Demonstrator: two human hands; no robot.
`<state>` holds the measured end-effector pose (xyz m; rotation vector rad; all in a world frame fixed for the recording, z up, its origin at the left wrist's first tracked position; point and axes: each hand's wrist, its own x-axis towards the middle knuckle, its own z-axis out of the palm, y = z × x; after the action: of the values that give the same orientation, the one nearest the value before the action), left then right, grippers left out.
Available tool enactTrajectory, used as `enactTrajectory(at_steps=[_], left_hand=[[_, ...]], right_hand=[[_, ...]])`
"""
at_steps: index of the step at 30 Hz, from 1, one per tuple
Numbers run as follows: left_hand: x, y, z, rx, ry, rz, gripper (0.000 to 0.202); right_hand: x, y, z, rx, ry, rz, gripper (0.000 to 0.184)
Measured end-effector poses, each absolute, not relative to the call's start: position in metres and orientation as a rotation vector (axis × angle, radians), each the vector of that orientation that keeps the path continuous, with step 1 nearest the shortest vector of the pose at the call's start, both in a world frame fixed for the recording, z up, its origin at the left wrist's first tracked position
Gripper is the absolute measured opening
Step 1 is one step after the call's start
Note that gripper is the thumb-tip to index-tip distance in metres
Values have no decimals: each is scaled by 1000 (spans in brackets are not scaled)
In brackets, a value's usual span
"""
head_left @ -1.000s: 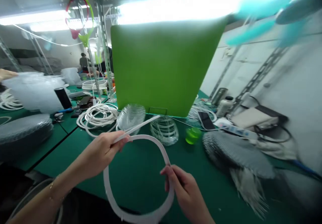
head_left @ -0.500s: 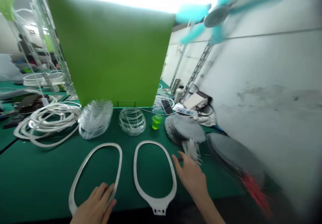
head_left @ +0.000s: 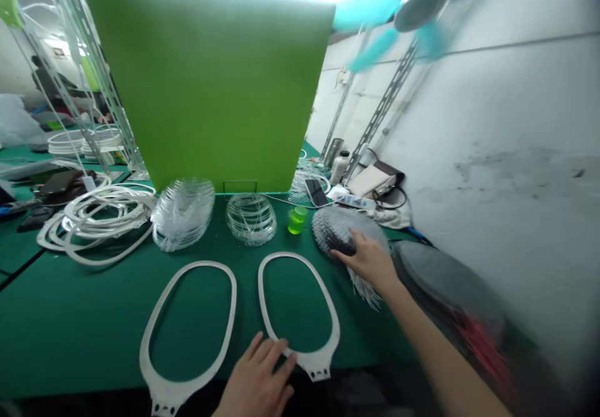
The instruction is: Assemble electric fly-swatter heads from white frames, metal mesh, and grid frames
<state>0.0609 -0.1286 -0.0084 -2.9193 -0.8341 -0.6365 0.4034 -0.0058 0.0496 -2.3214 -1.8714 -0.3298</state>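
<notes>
Two white oval frames lie flat side by side on the green table: the left frame and the right frame. My left hand rests flat at the near edge, fingers spread, its fingertips touching the near end of the right frame. My right hand reaches out to the right and lies on a grey stack of mesh pieces, fingers extended over its top. Neither hand holds anything.
A tall green board stands behind. Before it sit two stacks of clear oval pieces, a small green cup and a pile of white hoops. Another grey stack lies right; a phone and bottles lie by the wall.
The one frame held in both hands was split and laid down as two frames. My left hand shifted from the left frame to the right one; my right hand reached onto the grey mesh stack.
</notes>
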Motion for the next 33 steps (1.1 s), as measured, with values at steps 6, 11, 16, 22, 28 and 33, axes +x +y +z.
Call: enactTrajectory(at_steps=[6, 11, 16, 22, 28, 33], left_hand=[[-37, -119, 26, -2809, -1270, -553, 72], [-109, -105, -2, -2666, -1624, -464, 76], [-83, -118, -25, -2539, -1946, -543, 63], [-71, -129, 0, -2469, -1907, -806, 60], [-97, -116, -25, -2495, -2147, -696, 58], [-95, -113, -34, -2455, -2129, -789, 59]], right_hand=[[419, -6, 54, -2281, -1863, -250, 55], [428, -3, 57, -2279, -1874, -168, 50], [434, 2, 56, -2138, -1867, -167, 63], [445, 9, 59, -2109, -1908, -48, 68], [456, 13, 62, -2131, -1875, 129, 64], [459, 11, 66, -2017, -1931, 187, 73]])
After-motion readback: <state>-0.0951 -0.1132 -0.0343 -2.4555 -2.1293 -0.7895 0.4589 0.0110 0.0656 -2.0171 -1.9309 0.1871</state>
